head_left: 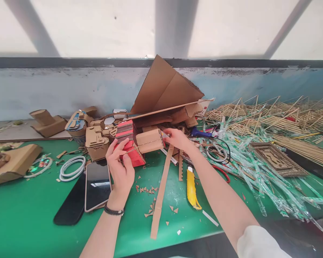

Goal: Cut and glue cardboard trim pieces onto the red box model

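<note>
A cardboard model with a red-painted block (134,157) and a plain brown box-shaped section (150,142) lies before me, the brown section pointing right. My left hand (121,167) is at the red block's left side, thumb and fingers closed on a thin cardboard strip (131,150) that crosses the red face. My right hand (177,139) is at the brown section's right end, fingertips pinched together beside its dark, ragged edge. A small pale bit shows at those fingertips, too little to name. Behind the red block is a red and dark striped part (124,129).
A yellow utility knife (191,186) and a long cardboard strip (160,200) lie on the green table (134,222). A tablet (98,184) overlaps a black phone-like slab (70,204) at left. Clear plastic strips (247,179) and thin sticks (258,118) spread right; a blue glue gun (200,133) lies behind.
</note>
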A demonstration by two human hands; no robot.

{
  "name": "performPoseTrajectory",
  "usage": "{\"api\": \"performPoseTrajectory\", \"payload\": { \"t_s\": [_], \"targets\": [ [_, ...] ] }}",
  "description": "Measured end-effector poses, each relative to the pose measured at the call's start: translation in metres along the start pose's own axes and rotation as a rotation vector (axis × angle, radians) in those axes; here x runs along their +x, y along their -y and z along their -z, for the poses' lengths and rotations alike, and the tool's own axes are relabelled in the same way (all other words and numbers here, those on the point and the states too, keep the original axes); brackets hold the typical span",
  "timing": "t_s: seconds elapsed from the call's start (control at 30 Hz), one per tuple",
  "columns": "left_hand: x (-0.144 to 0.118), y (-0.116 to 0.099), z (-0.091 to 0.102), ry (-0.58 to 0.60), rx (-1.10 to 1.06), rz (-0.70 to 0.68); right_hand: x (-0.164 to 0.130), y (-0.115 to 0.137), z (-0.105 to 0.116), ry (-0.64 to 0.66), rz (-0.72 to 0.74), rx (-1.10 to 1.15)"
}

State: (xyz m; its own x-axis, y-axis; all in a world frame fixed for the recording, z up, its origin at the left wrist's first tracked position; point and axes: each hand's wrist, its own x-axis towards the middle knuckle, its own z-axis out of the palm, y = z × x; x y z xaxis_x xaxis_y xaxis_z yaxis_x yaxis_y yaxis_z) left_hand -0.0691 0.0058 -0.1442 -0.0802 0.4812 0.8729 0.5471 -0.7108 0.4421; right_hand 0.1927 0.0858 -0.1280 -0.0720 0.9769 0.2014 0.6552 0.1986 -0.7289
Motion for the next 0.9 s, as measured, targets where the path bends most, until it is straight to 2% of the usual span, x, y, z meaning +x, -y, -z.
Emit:
{"api": "performPoseTrajectory", "payload": {
  "t_s": [0.17,0.3,0.37,0.47,0.57,0.63,0.7,0.8,0.9],
  "targets": [
    [-0.002,0.0,-0.004,0.025,0.005,0.019,-0.006,-0.009,0.034,-0.222,-0.005,0.359],
    [-0.002,-0.004,-0.005,0.046,0.017,0.014,-0.021,-0.015,0.04,-0.37,-0.028,0.605],
    [-0.001,-0.008,-0.003,0.026,0.045,-0.039,-0.028,-0.016,0.038,-0.391,-0.033,0.712],
    [-0.002,-0.017,0.0,0.003,0.089,-0.23,-0.036,-0.016,0.036,-0.382,-0.034,0.846],
    [-0.004,-0.025,-0.001,0.172,0.038,-0.423,-0.04,-0.013,0.037,-0.383,-0.035,0.944],
    [-0.005,-0.031,-0.006,0.327,0.035,-0.478,-0.042,-0.009,0.038,-0.39,-0.036,0.994],
    [-0.002,-0.036,-0.014,0.417,0.067,-0.487,-0.044,-0.005,0.038,-0.391,-0.032,1.031],
    [0.002,-0.043,-0.029,0.549,0.002,-0.41,-0.048,0.004,0.038,-0.363,-0.008,1.055],
    [0.002,-0.047,-0.044,0.72,-0.175,-0.168,-0.053,0.013,0.035,-0.31,0.03,1.058]
  ]
}}
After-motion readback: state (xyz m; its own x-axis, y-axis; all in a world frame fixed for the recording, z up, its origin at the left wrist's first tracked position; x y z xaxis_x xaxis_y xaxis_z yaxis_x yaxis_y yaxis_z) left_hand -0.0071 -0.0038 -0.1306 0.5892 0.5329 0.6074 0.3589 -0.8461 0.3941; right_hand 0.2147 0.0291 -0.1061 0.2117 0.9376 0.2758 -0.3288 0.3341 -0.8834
